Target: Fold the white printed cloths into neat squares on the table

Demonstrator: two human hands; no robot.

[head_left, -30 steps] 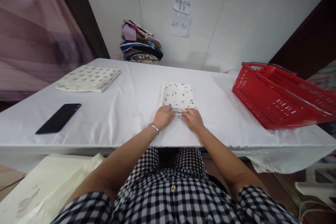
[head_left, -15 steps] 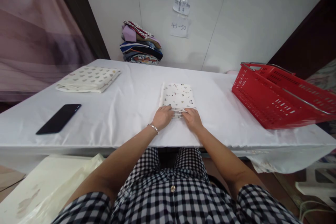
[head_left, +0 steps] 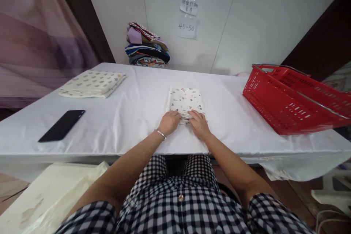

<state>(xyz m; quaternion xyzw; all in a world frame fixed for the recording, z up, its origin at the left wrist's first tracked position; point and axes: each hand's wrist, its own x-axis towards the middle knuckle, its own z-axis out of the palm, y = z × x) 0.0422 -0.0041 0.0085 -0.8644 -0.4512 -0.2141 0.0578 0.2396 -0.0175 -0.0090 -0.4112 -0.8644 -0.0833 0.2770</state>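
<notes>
On the table (head_left: pixel 131 117): 2 folded printed cloths (head_left: pixel 185 99) (head_left: pixel 91 83), 1 black phone (head_left: pixel 61 125), 1 red basket (head_left: pixel 293 98), 1 stack of coloured fabrics (head_left: pixel 146 45). On the wall: 2 paper notes (head_left: pixel 189 5) (head_left: pixel 187 27).

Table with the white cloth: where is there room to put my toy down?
The white table is bare between the black phone and the folded patterned cloth, and again between that cloth and the red basket. It is crowded where the left hand and right hand press the cloth's near edge.

Bright even indoor light, soft shadows, wide-angle bending at edges
</notes>
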